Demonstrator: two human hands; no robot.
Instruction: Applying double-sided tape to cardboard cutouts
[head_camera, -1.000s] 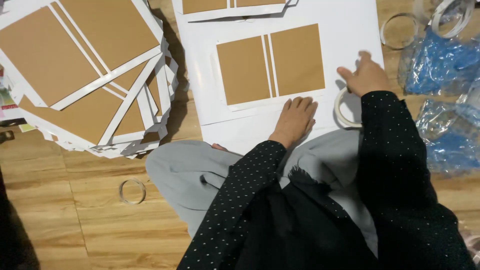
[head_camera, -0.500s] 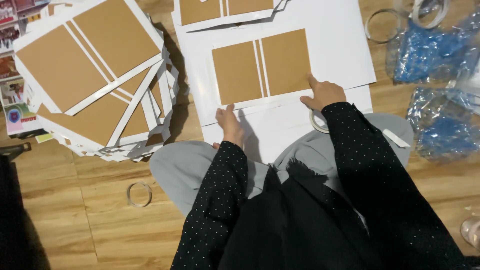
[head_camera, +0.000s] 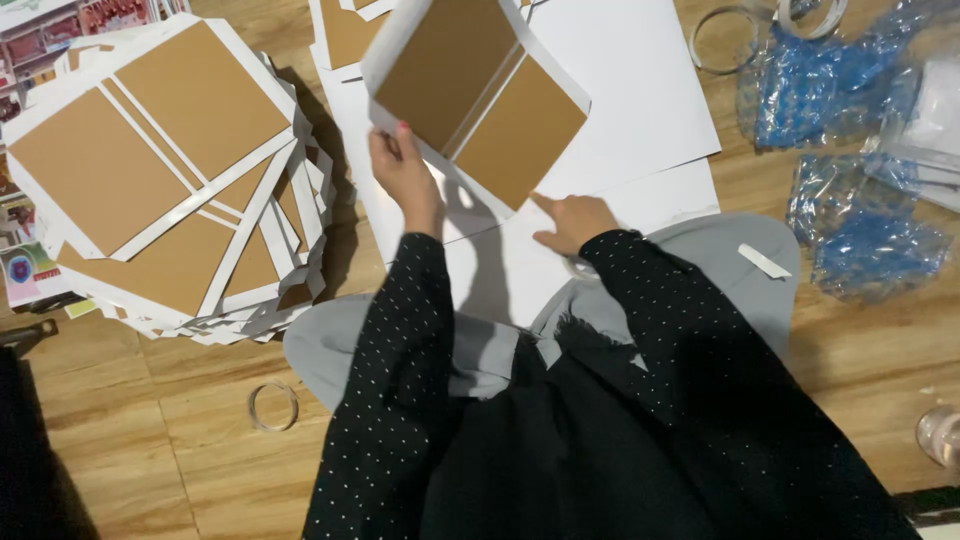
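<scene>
The left hand gripped a brown-and-white board by its lower edge, lifting it tilted above white sheets on the wooden floor. The right hand lay loose on the sheets — fingers out, grasping nothing. A stack of like boards sat left; blue plastic bags right.

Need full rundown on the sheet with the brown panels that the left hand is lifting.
The lifted sheet is white, paper-like, with two large brown cardboard-like panels and a narrow brown strip between them, white gaps separating them. It is tilted, raised off the white sheets beneath, casting a shadow. The left hand grips its lower left edge; the right hand sits at its lower corner, contact unclear.
</scene>
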